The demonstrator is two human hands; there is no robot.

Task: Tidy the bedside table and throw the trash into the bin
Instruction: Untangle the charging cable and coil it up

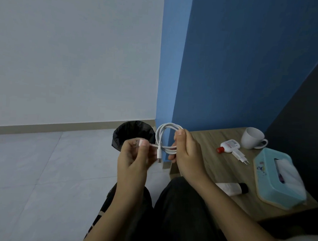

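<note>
A white charging cable (164, 133) is coiled into loops in front of me, above my knees. My right hand (187, 153) grips the bundle of loops. My left hand (135, 156) pinches one plug end of the cable between thumb and fingers; the other plug dangles below the coil. Behind the hands stands a bin (130, 132) lined with a black bag, on the floor left of the wooden bedside table (213, 164).
On the table lie a white mug (253, 138), a small white bottle with a red cap (228, 145), a white charger plug (240, 156), a teal tissue box (277, 176) and a white tube with a black cap (233, 188). Blue wall rises behind; tiled floor spreads left.
</note>
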